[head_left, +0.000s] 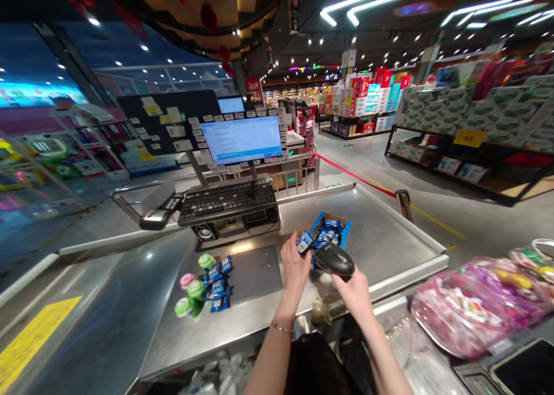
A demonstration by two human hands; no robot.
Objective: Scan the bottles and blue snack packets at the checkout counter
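Between the fingers of my left hand (295,262) is a small blue snack packet (305,242) with a white barcode label facing up. My right hand (354,288) grips a black handheld barcode scanner (334,260), its head close to the packet. Just behind both hands, an open blue cardboard box (346,231) holds several more blue packets. To the left on the metal counter (234,325) lies a group of blue packets (217,283), beside several small containers (195,290) with green or pink lids.
A keyboard (229,201) and a lit monitor (242,140) stand behind the counter. A receipt printer (158,210) is at the left. Pink plastic-wrapped goods (471,308) lie at my right. A red belt barrier (359,175) runs behind the counter.
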